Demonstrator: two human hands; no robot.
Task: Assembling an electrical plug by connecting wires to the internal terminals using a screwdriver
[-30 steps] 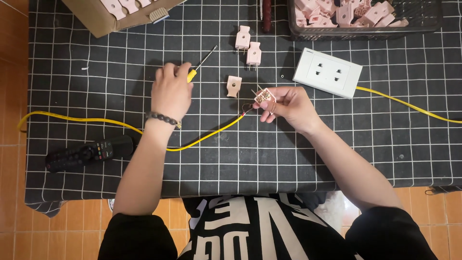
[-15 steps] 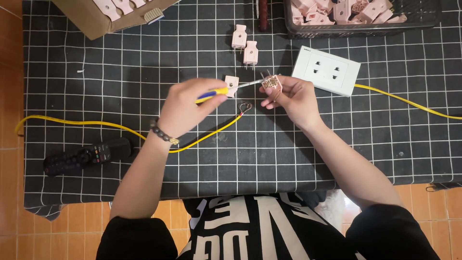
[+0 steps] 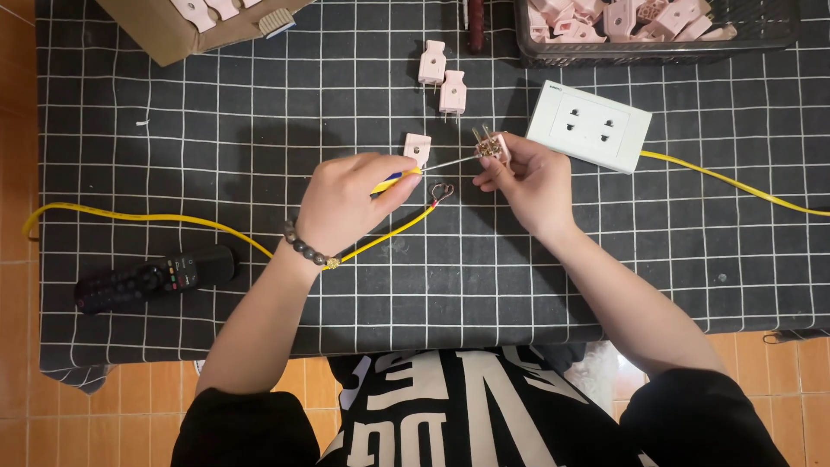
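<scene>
Gripping yellow-handled screwdriver in my left hand, tip at pink plug half pinched by right hand; cardboard box top left, black basket top right.

The counter was covered by a black cloth printed with a white grid, its near edge hanging slightly rumpled at the lower left corner. Orange square floor tiles with pale grout lines showed along the left side and beneath the near edge. Lighting was even, casting soft shadows.
</scene>
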